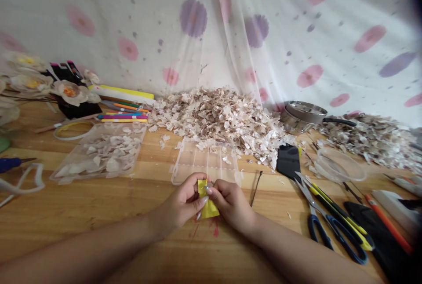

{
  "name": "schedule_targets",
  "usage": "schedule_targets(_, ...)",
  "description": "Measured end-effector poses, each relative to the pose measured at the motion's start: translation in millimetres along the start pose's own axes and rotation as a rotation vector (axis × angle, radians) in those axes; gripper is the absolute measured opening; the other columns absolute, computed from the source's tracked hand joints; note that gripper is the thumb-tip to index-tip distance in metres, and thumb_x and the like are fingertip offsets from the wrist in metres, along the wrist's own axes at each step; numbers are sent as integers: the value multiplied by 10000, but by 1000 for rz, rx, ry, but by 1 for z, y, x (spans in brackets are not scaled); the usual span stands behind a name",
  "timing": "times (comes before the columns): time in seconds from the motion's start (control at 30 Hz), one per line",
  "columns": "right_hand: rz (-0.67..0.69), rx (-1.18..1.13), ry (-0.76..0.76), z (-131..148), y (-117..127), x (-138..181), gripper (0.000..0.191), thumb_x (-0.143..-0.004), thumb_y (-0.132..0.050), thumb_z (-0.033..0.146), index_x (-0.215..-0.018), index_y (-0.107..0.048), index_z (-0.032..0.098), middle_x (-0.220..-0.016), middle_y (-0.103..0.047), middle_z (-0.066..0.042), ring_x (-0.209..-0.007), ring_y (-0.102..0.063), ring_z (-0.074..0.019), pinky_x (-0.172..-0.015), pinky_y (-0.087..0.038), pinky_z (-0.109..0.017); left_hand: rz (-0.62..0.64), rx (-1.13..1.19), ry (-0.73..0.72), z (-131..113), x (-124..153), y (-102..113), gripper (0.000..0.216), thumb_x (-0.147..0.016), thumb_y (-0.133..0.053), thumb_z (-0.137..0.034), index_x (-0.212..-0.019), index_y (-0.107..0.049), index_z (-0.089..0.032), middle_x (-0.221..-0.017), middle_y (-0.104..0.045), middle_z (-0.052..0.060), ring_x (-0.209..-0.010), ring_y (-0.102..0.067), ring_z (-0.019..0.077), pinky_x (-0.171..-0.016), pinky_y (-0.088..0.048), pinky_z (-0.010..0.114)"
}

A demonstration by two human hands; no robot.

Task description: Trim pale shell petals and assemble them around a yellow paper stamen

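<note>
A small yellow strip of what looks like crepe paper (210, 210) is held between my two hands over the middle of the table. My left hand (188, 197) pinches its left side with thumb and fingers. On the right side, my right hand (231, 199) grips the strip, thumb against the thumb of the left. Part of the strip is hidden behind the fingers. Just beyond the hands lies a clear compartment box (206, 161) with a few pale flakes on it. A thin dark twig (256, 188) rests to the right of my right hand.
A big heap of pale petal-like flakes (224, 119) lies at the back. Scissors (325, 213) and a yellow cutter (343, 213) are at right, near a metal bowl (305, 117). At left are a flake-filled tray (99, 154), coloured pens (123, 117) and paper-like flowers (70, 92).
</note>
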State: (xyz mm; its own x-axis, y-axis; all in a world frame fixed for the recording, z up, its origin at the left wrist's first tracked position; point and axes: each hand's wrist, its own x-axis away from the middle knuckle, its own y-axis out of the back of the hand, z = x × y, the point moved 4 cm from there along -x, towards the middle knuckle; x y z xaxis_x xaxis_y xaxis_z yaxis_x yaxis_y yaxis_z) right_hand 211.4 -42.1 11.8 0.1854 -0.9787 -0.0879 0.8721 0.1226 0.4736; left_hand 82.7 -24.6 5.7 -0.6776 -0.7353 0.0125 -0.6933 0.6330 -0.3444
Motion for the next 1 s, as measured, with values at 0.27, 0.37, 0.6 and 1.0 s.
schedule_targets(0.27,25,-317,-50,-3,-3,1,407,-869,-436,543,-731,-480,163,-602,-472,19,-523,-406,-90,-476,-324,-203,-84,25,22,-2,0,2,473,-749,-680,-408,-1082,-414,-206,-890,-552,28,-731,-521,137,-582,-415,228)
schedule_targets(0.37,-7,-364,-59,-3,-3,0,383,-851,-486,526,-728,-484,163,-596,-483,19,-513,-414,-88,-476,-334,-205,-54,43,-8,-1,0,2,466,-781,-659,-366,-1132,-389,-222,-878,-556,16,-667,-508,110,-550,-422,216)
schedule_targets(0.6,-99,-487,-25,-3,-1,1,322,-844,-530,489,-750,-463,188,-585,-487,41,-469,-429,-76,-433,-335,-192,15,74,-44,-3,-4,-1,465,-794,-661,-245,-1146,-357,-225,-881,-579,8,-614,-532,87,-542,-469,219)
schedule_targets(1.0,70,-636,-106,2,-7,-3,343,-797,-593,495,-857,-450,189,-612,-560,41,-435,-453,-62,-403,-347,-180,-114,31,-216,-13,-4,7,368,-825,-626,-233,-1114,-401,-192,-824,-594,4,-650,-539,94,-544,-465,196)
